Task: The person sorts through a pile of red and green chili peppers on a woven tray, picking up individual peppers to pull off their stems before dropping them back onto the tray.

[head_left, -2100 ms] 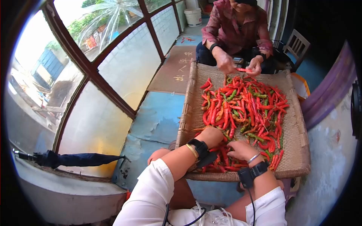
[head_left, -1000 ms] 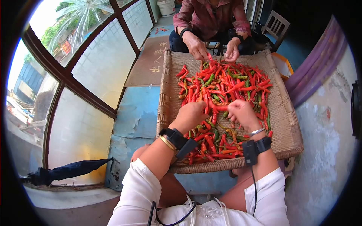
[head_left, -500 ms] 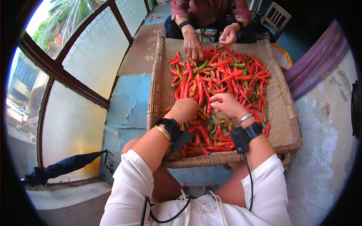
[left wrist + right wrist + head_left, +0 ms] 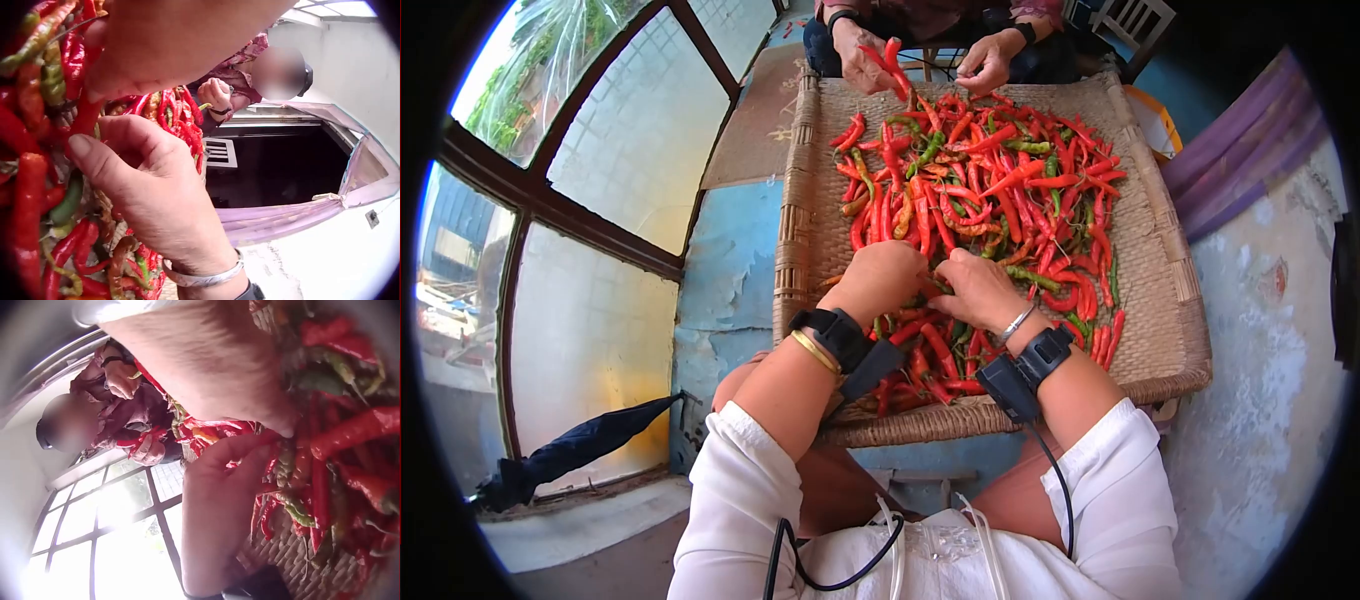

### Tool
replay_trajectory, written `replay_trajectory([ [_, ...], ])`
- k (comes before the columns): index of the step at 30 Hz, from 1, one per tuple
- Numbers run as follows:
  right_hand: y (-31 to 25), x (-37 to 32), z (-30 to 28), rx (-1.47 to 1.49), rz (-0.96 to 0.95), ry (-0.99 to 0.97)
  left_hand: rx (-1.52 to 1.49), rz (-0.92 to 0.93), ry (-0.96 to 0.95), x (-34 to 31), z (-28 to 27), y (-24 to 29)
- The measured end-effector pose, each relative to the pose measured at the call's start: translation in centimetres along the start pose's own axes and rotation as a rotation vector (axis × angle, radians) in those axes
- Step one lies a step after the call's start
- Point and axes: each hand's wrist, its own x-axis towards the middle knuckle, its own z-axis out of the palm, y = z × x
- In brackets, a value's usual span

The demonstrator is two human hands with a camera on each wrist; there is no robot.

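Over the near part of a woven tray (image 4: 1155, 350), both my hands are close together above a heap of chili peppers (image 4: 1000, 190), mostly red with some green. In the left wrist view, a red chili pepper (image 4: 86, 115) is between them. My left hand (image 4: 882, 275) pinches its upper part, thumb pressed on it. Lower on the same pepper, my right hand (image 4: 169, 194), wearing a silver bracelet, grips it with thumb and fingers. The head view shows only the backs of both hands, hiding this pepper.
Across the tray, another person's hand (image 4: 862, 60) holds red peppers up; their other hand (image 4: 990, 62) is beside it. A window wall (image 4: 590, 330) with a folded umbrella (image 4: 585, 450) stands left. At right are a plastered wall (image 4: 1260, 330) and purple curtain (image 4: 1250, 160).
My hands, apart a second ago, have come together above the near peppers. The other person's hand has lifted red peppers off the heap. The head view has shifted, putting the tray higher in frame.
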Motion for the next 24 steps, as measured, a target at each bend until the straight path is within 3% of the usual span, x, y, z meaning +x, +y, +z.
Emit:
replay_trajectory([
  [3, -0.4, 0.2, -1.1, 0.036, 0.032, 0.126, -0.261, 0.019, 0.127, -0.6, -1.4, -0.2],
  [5, 0.0, 0.2, -1.6, 0.129, -0.076, 0.366, -0.449, 0.032, 0.253, -1.0, -2.3, -0.2],
  [10, -0.1, -0.5, -3.1, 0.078, 0.026, 0.248, -0.472, 0.061, 0.174, -1.0, -2.4, -0.3],
  [16, 0.5, -0.7, -2.6, -0.080, -0.287, 0.352, -0.497, 0.109, 0.086, -1.2, -3.0, -0.7],
  [18, 0.4, -0.9, -3.6, -0.001, -0.001, 0.064, -0.517, 0.120, 0.060, -1.4, -2.9, -0.7],
  [19, 0.9, -1.0, -4.2, 0.017, -0.011, 0.030, -0.409, 0.116, 0.061, -1.6, -2.7, -0.9],
  [20, 1.3, -1.0, -5.5, 0.066, 0.108, -0.157, -0.299, 0.112, 0.063, -1.7, -2.5, -1.1],
  [22, 2.6, -0.8, -6.9, 0.218, 0.288, -0.200, -0.213, 0.067, 0.035, -1.6, -1.8, -1.2],
  [24, 3.0, -0.5, -8.1, 0.706, 0.288, 0.023, -0.127, 0.029, -0.003, -1.5, -1.4, -0.6],
])
